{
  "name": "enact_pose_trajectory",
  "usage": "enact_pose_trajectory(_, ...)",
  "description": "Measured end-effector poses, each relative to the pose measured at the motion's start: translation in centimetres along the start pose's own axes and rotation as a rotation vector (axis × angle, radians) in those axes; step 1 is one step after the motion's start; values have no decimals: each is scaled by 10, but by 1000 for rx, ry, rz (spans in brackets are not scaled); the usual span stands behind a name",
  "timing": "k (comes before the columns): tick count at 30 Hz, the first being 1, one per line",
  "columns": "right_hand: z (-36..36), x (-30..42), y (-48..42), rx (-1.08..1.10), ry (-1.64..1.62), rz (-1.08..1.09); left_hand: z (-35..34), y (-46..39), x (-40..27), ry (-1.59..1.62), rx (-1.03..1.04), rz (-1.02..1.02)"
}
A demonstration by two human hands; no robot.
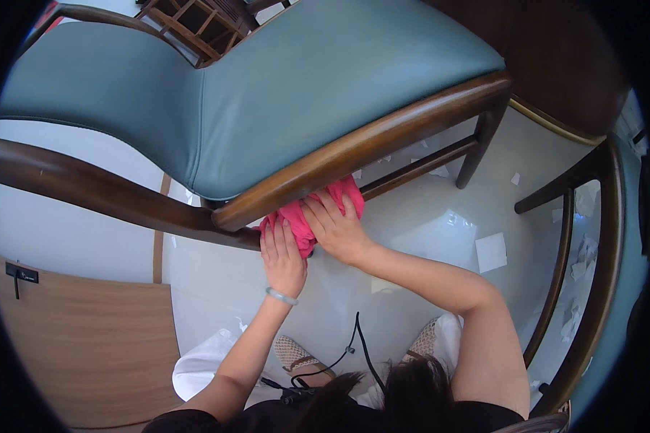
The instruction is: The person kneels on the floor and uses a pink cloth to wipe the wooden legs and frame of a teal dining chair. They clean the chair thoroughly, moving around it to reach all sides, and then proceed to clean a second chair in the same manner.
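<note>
A chair with a blue-green padded seat (325, 92) and a dark wooden frame (368, 138) lies across the view in front of me. Beneath its near side rail, both my hands hold a bunched pink cloth (297, 219) against the lower frame. My left hand (283, 254), with a pale bangle at the wrist, presses the cloth's left part, beside the back leg of the chair. My right hand (338, 227) lies over its right part with the fingers spread and slightly bent. The wood under the cloth is hidden.
A second blue-green chair (609, 216) stands at the right. Paper pieces (491, 253) are scattered on the shiny floor. A wooden door or panel with a handle (86, 335) is at lower left, a dark brown furniture piece (563, 65) at upper right. A black cable (357, 325) hangs near my feet.
</note>
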State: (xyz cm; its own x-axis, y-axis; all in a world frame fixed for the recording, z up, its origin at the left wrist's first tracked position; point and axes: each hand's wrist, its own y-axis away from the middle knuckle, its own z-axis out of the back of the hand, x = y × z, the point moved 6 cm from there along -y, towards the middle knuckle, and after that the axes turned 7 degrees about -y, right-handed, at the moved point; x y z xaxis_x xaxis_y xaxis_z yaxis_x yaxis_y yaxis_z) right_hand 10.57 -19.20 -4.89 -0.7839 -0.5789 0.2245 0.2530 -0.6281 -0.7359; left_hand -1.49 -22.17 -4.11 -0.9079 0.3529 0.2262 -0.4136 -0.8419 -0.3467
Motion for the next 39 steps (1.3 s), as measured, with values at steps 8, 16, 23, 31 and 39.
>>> enact_pose_trajectory(8,30,-58,17,58,1,240,-11,-24,-56,193,-50,186)
enact_pose_trajectory(16,86,-164,54,-123,405,187,-25,-83,-149,15,-121,-19)
enact_pose_trajectory(23,111,-206,67,-134,389,51,-4,-128,-187,-93,-282,-180)
enact_pose_trajectory(31,108,-156,29,22,49,-136,6,-107,-125,74,-146,-239)
enact_pose_trajectory(39,49,-51,-5,28,-235,-10,58,-40,-15,396,-21,-176)
